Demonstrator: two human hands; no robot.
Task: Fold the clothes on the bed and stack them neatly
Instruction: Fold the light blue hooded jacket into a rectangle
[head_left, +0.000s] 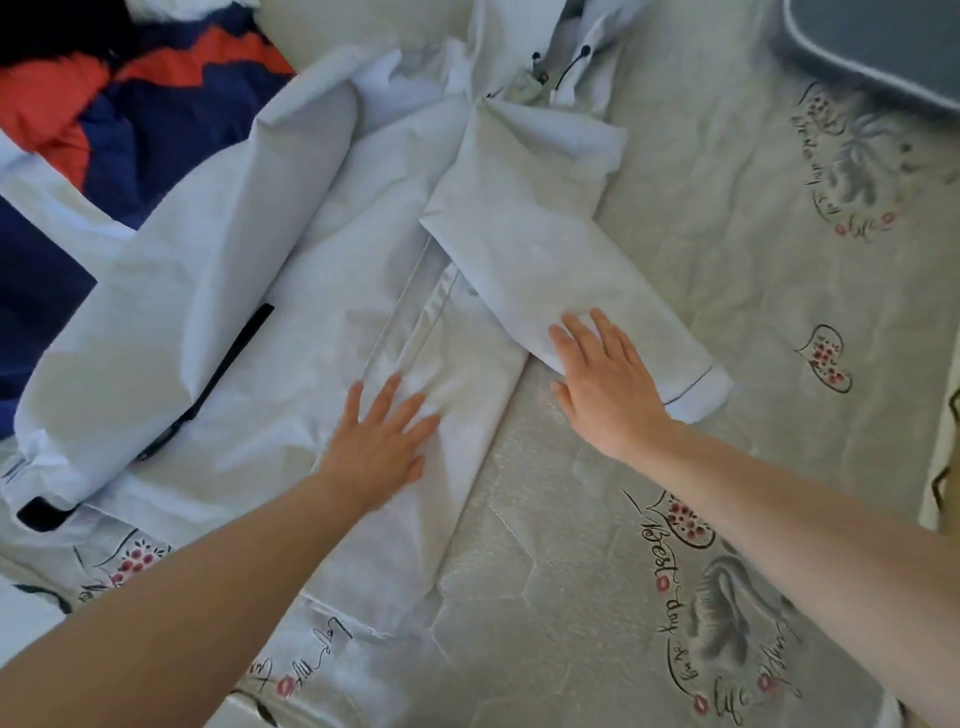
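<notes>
A white hooded jacket (291, 322) lies spread on the bed (597, 545), hood toward the far side. Its right sleeve (540, 260) is folded across the body, the cuff pointing toward the near right. Its other sleeve (208, 249) lies diagonally over the left half, beside a black zip. My left hand (379, 441) lies flat with spread fingers on the jacket's front near the lower hem. My right hand (602, 384) presses flat on the folded sleeve close to its cuff. Neither hand grips anything.
A navy, orange and white garment (119, 114) is bunched at the far left. A grey pillow (883, 47) lies in the far right corner. The quilted bed cover with printed hearts and script stretches bare to the right of the jacket.
</notes>
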